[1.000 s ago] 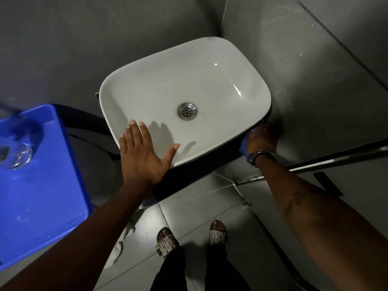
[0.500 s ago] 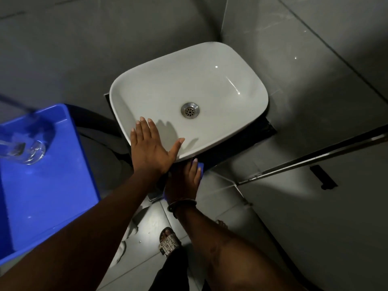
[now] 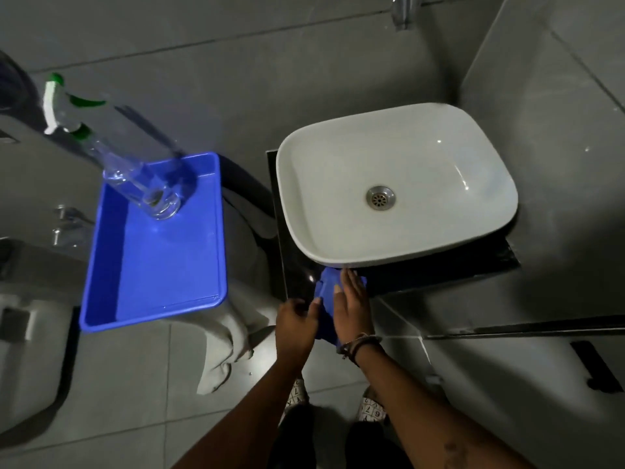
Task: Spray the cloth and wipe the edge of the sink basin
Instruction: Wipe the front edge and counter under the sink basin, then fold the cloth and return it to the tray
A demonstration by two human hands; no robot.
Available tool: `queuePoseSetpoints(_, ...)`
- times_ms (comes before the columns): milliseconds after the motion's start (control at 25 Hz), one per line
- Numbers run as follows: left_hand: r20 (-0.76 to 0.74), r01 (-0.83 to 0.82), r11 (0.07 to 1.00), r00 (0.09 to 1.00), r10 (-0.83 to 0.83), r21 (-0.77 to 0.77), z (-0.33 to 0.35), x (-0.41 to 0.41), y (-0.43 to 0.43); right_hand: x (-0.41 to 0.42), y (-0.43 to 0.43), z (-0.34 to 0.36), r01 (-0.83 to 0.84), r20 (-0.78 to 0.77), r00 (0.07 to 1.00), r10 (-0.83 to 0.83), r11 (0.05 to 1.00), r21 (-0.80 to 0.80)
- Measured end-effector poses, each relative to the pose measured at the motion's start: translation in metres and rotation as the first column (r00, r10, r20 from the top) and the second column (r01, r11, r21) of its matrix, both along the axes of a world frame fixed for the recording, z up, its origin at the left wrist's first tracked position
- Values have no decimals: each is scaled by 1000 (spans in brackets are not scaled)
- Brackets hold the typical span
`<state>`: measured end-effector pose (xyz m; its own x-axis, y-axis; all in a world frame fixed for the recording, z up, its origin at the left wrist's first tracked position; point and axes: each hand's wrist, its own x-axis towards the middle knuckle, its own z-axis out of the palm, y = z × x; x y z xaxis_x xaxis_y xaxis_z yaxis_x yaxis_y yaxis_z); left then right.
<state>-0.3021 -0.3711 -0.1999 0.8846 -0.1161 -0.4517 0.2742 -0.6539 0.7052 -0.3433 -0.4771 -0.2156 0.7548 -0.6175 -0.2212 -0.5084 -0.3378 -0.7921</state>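
Both hands meet just under the near rim of the one white sink basin (image 3: pixel 395 184): the right hand (image 3: pixel 351 304) lies flat with fingers (image 3: pixel 348 282) spread on the single blue cloth (image 3: pixel 326 299), while the left hand (image 3: pixel 296 319) has its fingers curled narrow, pinching the cloth's near side. The cloth is bunched, so it could slip from the fingers or skip parts of the edge. Well off beyond the left fingers, one spray bottle (image 3: pixel 111 154) stands in one blue tray (image 3: pixel 152 258).

cloth (image 3: pixel 325 292) mostly hidden by hands, tap (image 3: pixel 401 11) seemingly cut off
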Motion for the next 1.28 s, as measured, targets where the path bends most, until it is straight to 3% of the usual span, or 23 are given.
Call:
queuePoseSetpoints(80, 13, 20, 1000, 1000, -20, -10, -4, -8, -6, -20, -4, -1, 252, 109, 962, -252, 968, 16)
queuePoseSetpoints(160, -58, 8, 998, 998, -11, -57, -11, -17, -12, -32, -4, -2, 350, 56, 936, -349, 937, -8)
queuePoseSetpoints(360, -237, -113, 958, 970, 49, -264, -25, -22, -13, -26, -9, -3, 136, -89, 989, -119, 966, 221)
queuePoseSetpoints(560, -308, -173, 942, 948, 79, -289, -21, -14, -17, -22, -20, -7, 146, -131, 985, -108, 935, 324)
queuePoseSetpoints(760, -380, -200, 888, 924, 30, -415, 6, -15, -2, -35, -37, 4, 141, -4, 987, -162, 848, 511)
queuePoseSetpoints(840, -441, -261, 825, 897, 15, -501, 19, -12, 11, -41, -34, 9, 89, -31, 995, -90, 770, 631)
queuePoseSetpoints(960, -583, -480, 679, 807, 94, -555, 40, -13, 36, -38, -24, 22, -16, -47, 992, 118, 479, 878)
queuePoseSetpoints(1040, -618, -572, 597, 771, 155, -563, 50, -8, 57, -25, -13, 39, -58, -9, 982, 188, 348, 936)
queuePoseSetpoints(1160, -638, -616, 509, 753, 158, -601, 66, 2, 87, 4, 11, 69, -107, 51, 978, 200, 283, 953)
queuePoseSetpoints(1280, -595, -602, 417, 787, 164, -681, 78, 17, 114, 41, 46, 93, -70, 20, 990, 137, 376, 924)
